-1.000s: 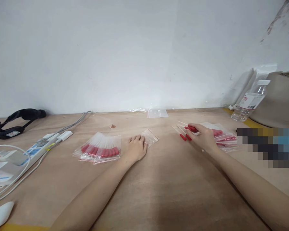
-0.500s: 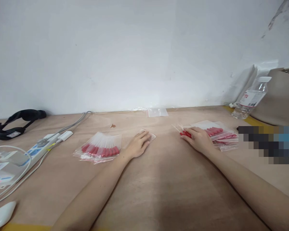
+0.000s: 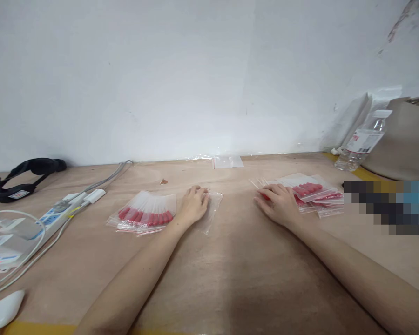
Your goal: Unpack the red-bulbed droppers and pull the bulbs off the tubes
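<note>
A clear bag [image 3: 214,211] is partly covered by the left hand [image 3: 194,204], its loose part spread out at three o'clock from that hand – whether it is pinched cannot be told – and a fan of bags [image 3: 145,216] with red ends showing is laid out at nine o'clock. Red-ended sticks [image 3: 264,195] are partly hidden by the right hand [image 3: 277,204], poking out toward ten o'clock; whether they are grasped cannot be told, and a pile of bags [image 3: 310,188] is set just beside it at three o'clock.

Soft, muted light, broad shadow [image 3: 261,284] on table [image 3: 192,274], pixelated patch [image 3: 387,209] right
</note>
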`<state>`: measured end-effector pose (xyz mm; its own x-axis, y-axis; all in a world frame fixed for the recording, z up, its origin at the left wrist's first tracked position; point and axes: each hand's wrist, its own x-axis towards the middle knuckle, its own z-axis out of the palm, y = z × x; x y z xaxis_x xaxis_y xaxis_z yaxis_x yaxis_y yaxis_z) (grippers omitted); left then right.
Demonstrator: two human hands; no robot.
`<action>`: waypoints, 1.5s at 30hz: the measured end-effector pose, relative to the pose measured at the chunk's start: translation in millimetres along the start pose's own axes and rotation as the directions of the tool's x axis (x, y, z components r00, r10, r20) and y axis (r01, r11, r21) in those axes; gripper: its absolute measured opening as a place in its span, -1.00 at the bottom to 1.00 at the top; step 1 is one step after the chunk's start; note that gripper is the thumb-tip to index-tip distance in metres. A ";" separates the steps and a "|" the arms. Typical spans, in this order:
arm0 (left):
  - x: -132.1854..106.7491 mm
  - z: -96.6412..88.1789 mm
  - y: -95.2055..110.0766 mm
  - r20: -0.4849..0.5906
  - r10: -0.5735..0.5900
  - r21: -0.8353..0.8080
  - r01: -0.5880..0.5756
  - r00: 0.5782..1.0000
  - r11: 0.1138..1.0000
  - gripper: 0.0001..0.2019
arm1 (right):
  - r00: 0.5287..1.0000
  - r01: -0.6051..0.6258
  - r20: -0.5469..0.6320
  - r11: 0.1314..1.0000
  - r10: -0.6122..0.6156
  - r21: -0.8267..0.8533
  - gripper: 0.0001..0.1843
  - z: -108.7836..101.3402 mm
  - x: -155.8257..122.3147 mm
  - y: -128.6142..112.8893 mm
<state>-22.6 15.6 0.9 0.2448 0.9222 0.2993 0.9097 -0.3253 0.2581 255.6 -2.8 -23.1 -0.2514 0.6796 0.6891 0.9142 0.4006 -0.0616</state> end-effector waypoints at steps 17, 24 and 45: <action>32.8 -57.6 -85.8 -0.112 -0.437 -0.038 0.436 0.892 0.899 -0.69 | 0.987 0.128 0.088 0.990 -0.133 0.059 -0.81 2.8 -3.2 -17.3; 4.7 -74.6 -100.0 -0.224 -0.202 0.185 0.245 0.953 0.952 -0.80 | 0.987 0.130 0.080 0.988 -0.137 0.085 -0.82 3.6 -3.0 -17.0; -73.9 -19.0 7.1 -0.080 0.651 0.085 -0.646 0.755 0.759 -0.80 | 0.946 0.231 0.147 0.921 -0.288 0.313 -0.82 -11.8 -1.2 -25.3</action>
<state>-40.7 -58.8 -1.9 0.7503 0.4676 0.4673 0.5609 -0.8244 -0.0757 236.5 -21.0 -13.9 -0.5476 0.6186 0.5634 0.6843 0.7186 -0.1239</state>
